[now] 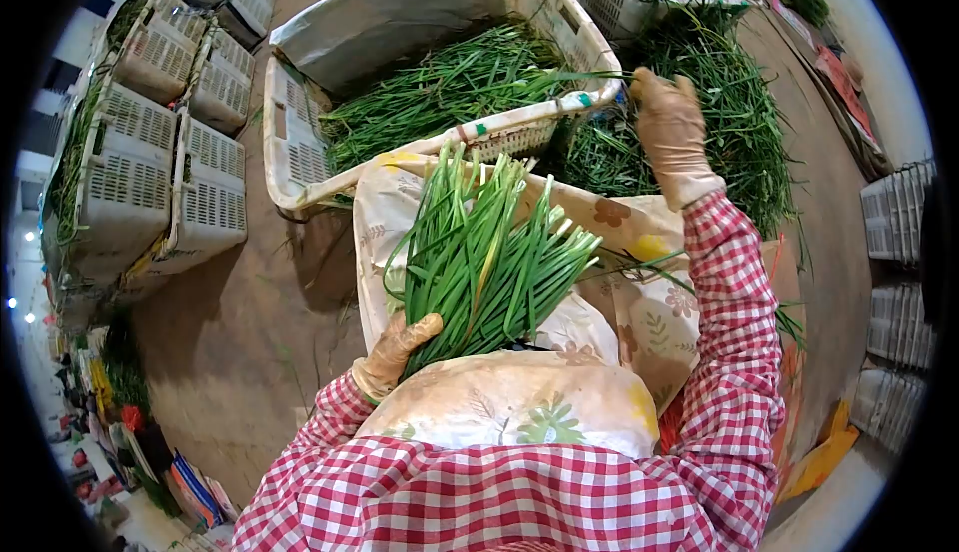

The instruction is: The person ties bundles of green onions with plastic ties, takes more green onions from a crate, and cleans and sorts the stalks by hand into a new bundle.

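Note:
My left hand (400, 350), in a tan glove, is wrapped round the lower end of a thick bunch of garlic chives (479, 262). The bunch lies across my lap, with its pale cut ends fanning up and to the right. On the right, my gloved right hand (669, 127) is raised beside the corner of a white crate (450, 137), its fingers curled. A thin green chive blade (599, 74) runs from those fingertips leftwards over the crate's rim. Inside the crate, more loose chives (440, 87) lie against a pale liner.
A heap of loose greens (739, 122) lies right of the crate, behind my right hand. Stacked white crates (130, 162) stand on the left, with more crates (894, 312) at the far right. A flowered apron (519, 402) covers my lap. Brown floor (220, 352) shows at left.

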